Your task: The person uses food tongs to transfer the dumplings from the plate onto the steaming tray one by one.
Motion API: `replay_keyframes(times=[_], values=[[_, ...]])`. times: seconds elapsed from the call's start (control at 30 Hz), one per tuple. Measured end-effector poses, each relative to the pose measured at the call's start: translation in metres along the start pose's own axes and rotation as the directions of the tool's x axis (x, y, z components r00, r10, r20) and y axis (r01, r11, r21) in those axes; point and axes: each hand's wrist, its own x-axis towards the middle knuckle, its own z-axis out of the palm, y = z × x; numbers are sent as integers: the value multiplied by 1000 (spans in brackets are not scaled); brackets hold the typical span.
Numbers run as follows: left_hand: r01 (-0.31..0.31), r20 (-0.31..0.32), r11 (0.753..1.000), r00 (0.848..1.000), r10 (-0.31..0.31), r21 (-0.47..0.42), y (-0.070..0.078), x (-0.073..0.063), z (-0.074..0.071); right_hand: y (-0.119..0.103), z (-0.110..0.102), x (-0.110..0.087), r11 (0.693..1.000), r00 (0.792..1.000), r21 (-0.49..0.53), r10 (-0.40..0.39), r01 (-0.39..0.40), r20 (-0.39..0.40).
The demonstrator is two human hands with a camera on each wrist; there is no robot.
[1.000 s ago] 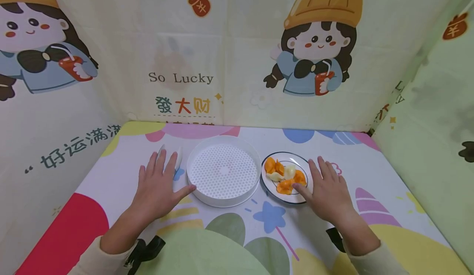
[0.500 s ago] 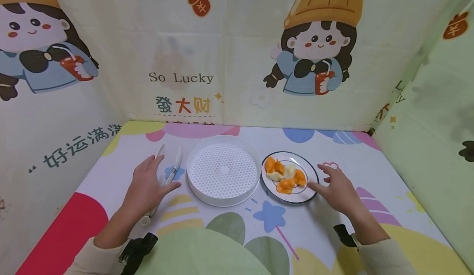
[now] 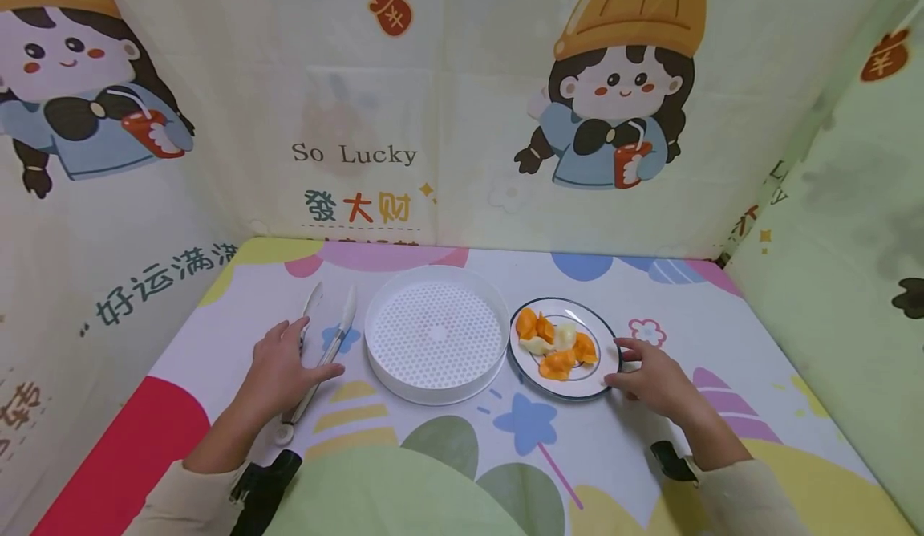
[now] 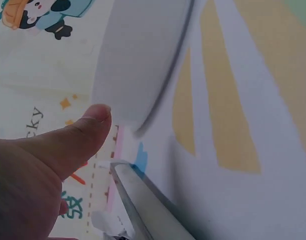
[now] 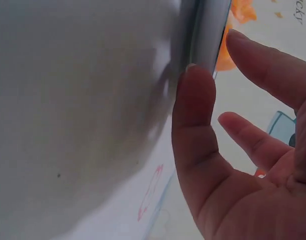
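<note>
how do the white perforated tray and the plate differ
The tray is larger than the plate. The tray has a raised plain wall and a floor full of holes; the plate is shallow with a dark rim. The plate bears orange and pale pieces, while the tray's floor lies uncovered. Both are round and mainly white.

On the brightly printed tabletop (image 3: 462,488) we see white-tipped tongs (image 3: 334,346), a round perforated steamer tray (image 3: 436,351) and, just beside it, a dark-rimmed plate (image 3: 577,316).

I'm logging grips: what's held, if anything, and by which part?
Right hand touches the plate at its right rim; grip unclear. Left hand seems to hold nothing.
</note>
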Motion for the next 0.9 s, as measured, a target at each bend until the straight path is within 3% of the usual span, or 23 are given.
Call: replay_keyframes(times=[0.17,0.63,0.9], values=[[14,19,1000,1000,-14,-4,-4,3,5,2,1,2,1000,1000,8,9,-9,-7],[63,-2,998,998,-63,-2,-9,9,11,5,0,8,1000,1000,-1,22,-22,-18],[79,-55,997,995,-79,-4,-15,11,10,7,1,11,1000,1000,11,15,-15,-20]])
